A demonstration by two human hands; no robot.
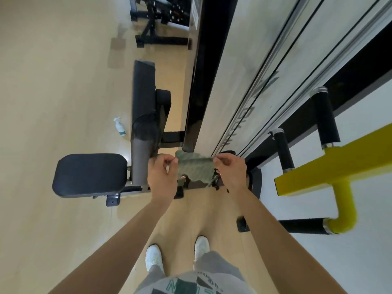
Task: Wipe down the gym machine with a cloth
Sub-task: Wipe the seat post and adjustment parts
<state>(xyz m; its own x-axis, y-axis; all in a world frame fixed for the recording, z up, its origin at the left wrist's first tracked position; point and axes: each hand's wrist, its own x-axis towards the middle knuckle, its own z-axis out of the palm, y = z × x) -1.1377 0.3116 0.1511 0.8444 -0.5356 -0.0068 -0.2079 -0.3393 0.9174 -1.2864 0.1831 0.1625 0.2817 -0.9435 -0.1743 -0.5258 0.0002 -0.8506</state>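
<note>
Step in hand: getting the cloth ready, not yet wiping. The cloth (194, 167), green and patterned, is stretched flat between both hands in front of the body, above the base of the gym machine (203, 71). It touches no part of the machine that I can make out.

Left hand (163, 172): fingers curled, thumb and fingertips pinching the cloth's left edge. Right hand (230, 170): same pinch on the right edge. Hands apart, with the cloth taut along its top edge and its lower edge hanging ragged.

Machine parts in reach:
- black seat (91, 175) to the left of the left hand
- long back pad (144, 115) beyond it
- tall black upright straight ahead
- yellow bar (331, 162) with black grips to the right

A spray bottle (119, 126) stands on the floor (53, 81) beside the back pad, well apart from both hands.

Judgement: the next move likely calls for folding or bunching the cloth into one hand, then pressing it flat on a surface. The upright or the seat is nearest. If the cloth is dry, the bottle needs fetching first; I cannot tell whether it is damp.
</note>
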